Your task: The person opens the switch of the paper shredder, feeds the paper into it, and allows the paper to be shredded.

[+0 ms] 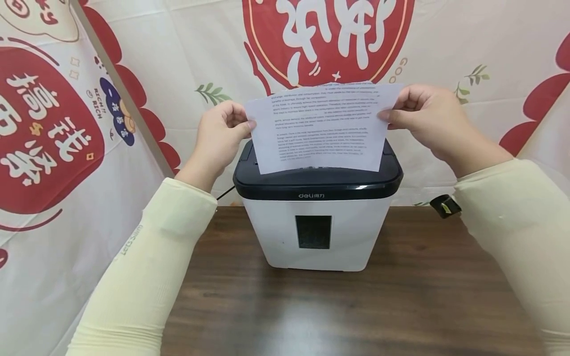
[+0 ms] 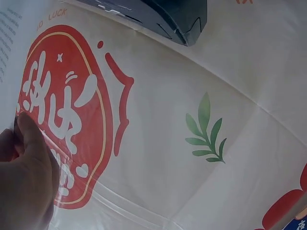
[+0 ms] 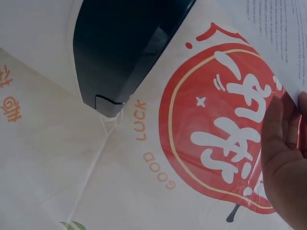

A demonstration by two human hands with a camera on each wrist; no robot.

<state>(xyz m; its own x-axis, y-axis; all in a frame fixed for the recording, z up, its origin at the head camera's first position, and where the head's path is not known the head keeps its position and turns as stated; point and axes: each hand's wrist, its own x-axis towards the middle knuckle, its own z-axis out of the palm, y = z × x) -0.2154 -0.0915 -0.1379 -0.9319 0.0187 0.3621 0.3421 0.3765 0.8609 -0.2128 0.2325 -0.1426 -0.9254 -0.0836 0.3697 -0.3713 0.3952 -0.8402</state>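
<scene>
A printed sheet of paper [image 1: 320, 128] is stretched between both hands over a paper shredder [image 1: 276, 227] with a white bin and dark top. My left hand [image 1: 220, 136] pinches the sheet's left edge between thumb and fingers. At the opposite edge, my right hand [image 1: 429, 118] grips it the same way. The paper's lower edge overlaps the shredder's dark lid [image 1: 318, 185] in the head view. Each wrist view catches part of its hand, the left hand [image 2: 29, 167] and the right hand [image 3: 285, 148], at the paper's edge, beside a corner of the dark lid.
The shredder stands on a brown wooden table [image 1: 285, 311] against a white cloth backdrop [image 1: 178, 54] with red prints. A black cable [image 1: 225, 193] runs out on the shredder's left. A small black strap piece [image 1: 445, 206] shows by the right sleeve.
</scene>
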